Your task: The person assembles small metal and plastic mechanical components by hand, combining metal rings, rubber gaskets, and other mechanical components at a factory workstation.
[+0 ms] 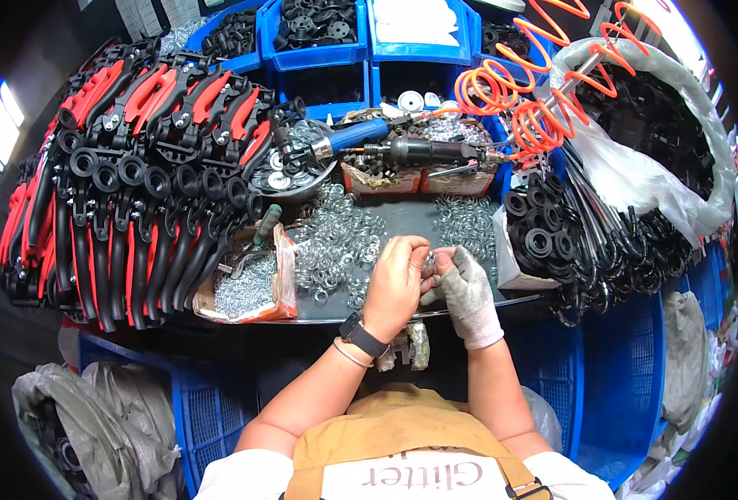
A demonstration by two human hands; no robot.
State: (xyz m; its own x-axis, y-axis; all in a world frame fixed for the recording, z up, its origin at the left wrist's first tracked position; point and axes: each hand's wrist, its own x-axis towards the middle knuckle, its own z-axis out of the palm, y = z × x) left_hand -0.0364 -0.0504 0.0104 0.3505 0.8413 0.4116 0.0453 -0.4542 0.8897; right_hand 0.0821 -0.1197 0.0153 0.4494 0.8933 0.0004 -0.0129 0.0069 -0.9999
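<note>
My left hand (396,283) is bare, with a black watch on the wrist. Its fingers pinch a small silvery metal part (429,260) above the front of the dark worktable (402,218). My right hand (466,287) wears a grey knit glove and meets the left hand at the same small part. Loose shiny metal rings (336,242) lie scattered on the table just beyond both hands. More rings (467,221) are piled to the right of them.
A big stack of black and red plastic handle assemblies (136,183) fills the left. A torn box of small screws (248,283) sits beside it. Pneumatic screwdrivers (402,150) with orange coiled hose (519,108) lie behind. Black parts (552,233) and a bagged bin (652,125) stand right; blue bins (319,42) behind.
</note>
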